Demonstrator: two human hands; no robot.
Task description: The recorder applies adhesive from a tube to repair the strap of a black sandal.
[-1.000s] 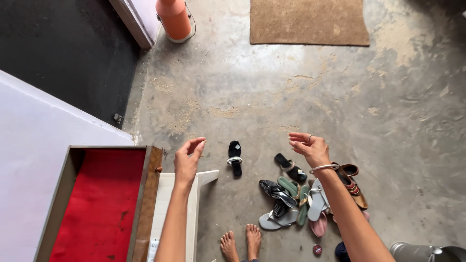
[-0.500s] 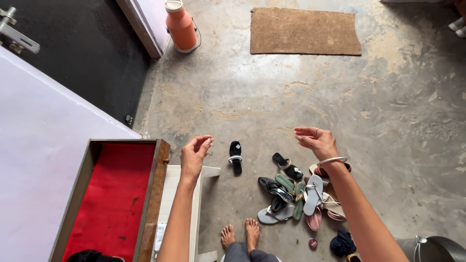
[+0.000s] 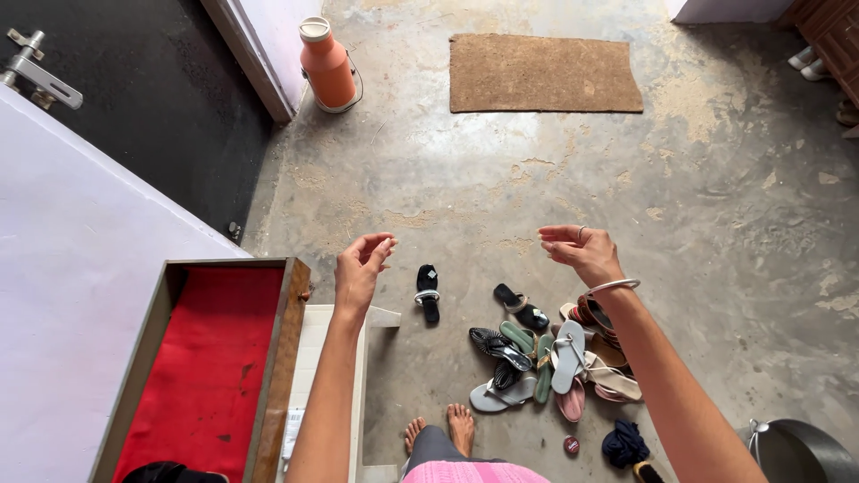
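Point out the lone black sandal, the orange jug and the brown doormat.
Lone black sandal [image 3: 428, 292], head view, its strap.
Orange jug [image 3: 327, 67], head view, body.
Brown doormat [image 3: 544, 73], head view, centre.

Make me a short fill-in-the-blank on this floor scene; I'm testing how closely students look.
1. Both hands, the left hand and the right hand, hold ____.
2. The open wooden box is lined in ____.
3. The single black sandal lies to the ____ of the sandal pile.
4. The orange flask stands ____.

Missing words: nothing; red; left; upright
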